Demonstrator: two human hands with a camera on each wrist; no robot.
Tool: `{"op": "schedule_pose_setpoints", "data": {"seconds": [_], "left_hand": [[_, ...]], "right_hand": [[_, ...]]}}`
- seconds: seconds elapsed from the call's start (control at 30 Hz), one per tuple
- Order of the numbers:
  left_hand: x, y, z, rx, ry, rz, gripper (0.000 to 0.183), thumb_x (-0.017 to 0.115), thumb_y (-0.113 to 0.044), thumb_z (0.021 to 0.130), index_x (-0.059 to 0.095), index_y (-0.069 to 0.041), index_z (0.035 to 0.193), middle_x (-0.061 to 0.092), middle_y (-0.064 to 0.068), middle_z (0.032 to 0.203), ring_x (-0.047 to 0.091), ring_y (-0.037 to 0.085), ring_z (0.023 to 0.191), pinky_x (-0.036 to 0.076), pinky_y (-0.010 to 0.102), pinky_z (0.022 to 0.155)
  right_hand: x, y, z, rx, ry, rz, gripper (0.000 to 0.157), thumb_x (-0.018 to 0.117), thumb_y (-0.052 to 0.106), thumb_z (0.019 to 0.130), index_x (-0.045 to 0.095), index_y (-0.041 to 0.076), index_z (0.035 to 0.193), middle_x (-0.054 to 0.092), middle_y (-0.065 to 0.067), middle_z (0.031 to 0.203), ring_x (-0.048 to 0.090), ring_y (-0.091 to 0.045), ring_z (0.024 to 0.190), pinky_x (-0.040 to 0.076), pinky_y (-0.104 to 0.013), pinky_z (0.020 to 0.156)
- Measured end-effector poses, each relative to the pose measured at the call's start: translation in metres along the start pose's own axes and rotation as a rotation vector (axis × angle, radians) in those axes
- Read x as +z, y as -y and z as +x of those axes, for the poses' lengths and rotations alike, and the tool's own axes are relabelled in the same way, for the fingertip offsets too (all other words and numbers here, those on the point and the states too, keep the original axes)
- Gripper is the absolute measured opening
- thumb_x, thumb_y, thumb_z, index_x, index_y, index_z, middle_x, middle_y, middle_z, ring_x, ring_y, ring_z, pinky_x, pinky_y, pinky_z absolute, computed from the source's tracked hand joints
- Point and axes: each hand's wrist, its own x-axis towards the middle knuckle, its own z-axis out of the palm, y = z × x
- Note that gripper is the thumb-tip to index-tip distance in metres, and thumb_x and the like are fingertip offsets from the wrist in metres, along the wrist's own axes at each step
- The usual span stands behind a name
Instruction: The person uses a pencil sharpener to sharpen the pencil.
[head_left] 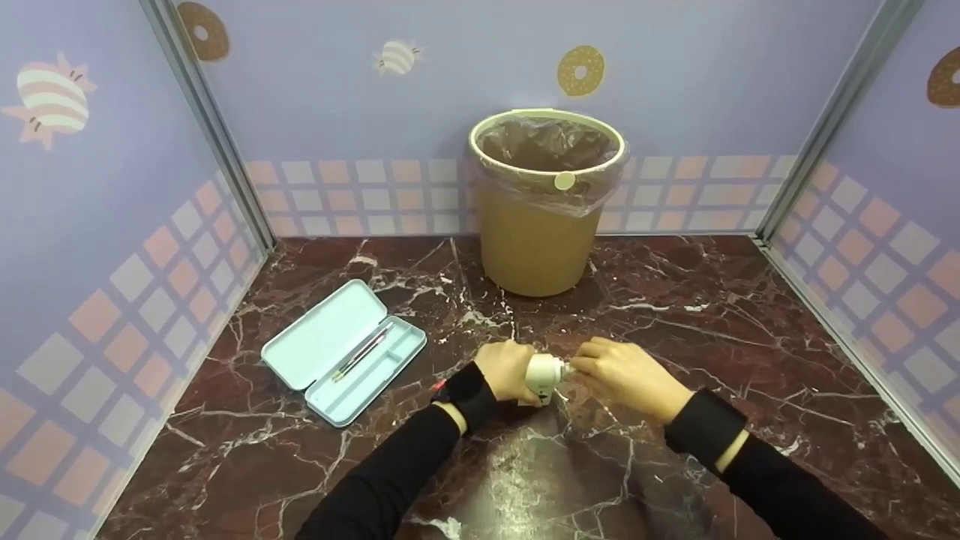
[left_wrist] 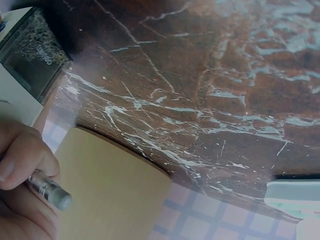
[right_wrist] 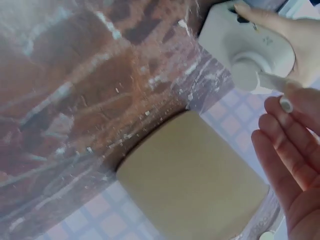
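A white crank pencil sharpener (head_left: pixel 540 375) stands on the table between both hands. My left hand (head_left: pixel 506 370) grips its left side, the thumb lying along the body. In the left wrist view, curled fingers (left_wrist: pixel 30 157) surround a pencil (left_wrist: pixel 49 190) whose blunt end pokes out beside the sharpener. Dark shavings show behind the clear drawer (left_wrist: pixel 37 57). My right hand (head_left: pixel 626 375) is at the sharpener's right side, thumb and forefinger pinching the end of its crank (right_wrist: pixel 272 81). The other right fingers are loosely extended. The pencil's tip is hidden.
A light-blue pencil case (head_left: pixel 322 337) lies open at the left, with a couple of pencils (head_left: pixel 364 352) in one compartment. Behind the hands stands a tan trash bin (head_left: pixel 536 240) with a clear liner. Patterned panels (head_left: pixel 360 195) enclose the dark marbled table.
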Motion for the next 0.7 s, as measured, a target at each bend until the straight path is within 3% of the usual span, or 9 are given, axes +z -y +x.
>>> {"op": "schedule_pose_setpoints", "data": {"seconds": [0.23, 0.7], "left_hand": [[0.002, 0.001, 0.001, 0.016, -0.018, 0.009, 0.057, 0.095, -0.05, 0.061, 0.07, -0.011, 0.095, 0.077, 0.004, 0.086, 0.074, 0.021, 0.076, 0.06, 0.037, 0.063], [0.005, 0.001, 0.0, 0.042, -0.031, -0.016, 0.057, 0.094, -0.048, 0.063, 0.068, -0.01, 0.096, 0.076, 0.005, 0.085, 0.074, 0.022, 0.075, 0.06, 0.037, 0.063]], "right_hand": [[-0.001, -0.006, 0.004, 0.047, 0.031, -0.025, 0.009, 0.078, 0.015, 0.085, 0.076, 0.01, 0.093, 0.07, -0.002, 0.087, 0.064, -0.016, 0.076, 0.057, -0.031, 0.062], [0.005, -0.008, 0.014, 0.149, 0.039, -0.077, 0.01, 0.081, 0.01, 0.081, 0.074, 0.011, 0.089, 0.068, -0.003, 0.082, 0.063, -0.019, 0.073, 0.056, -0.033, 0.058]]}}
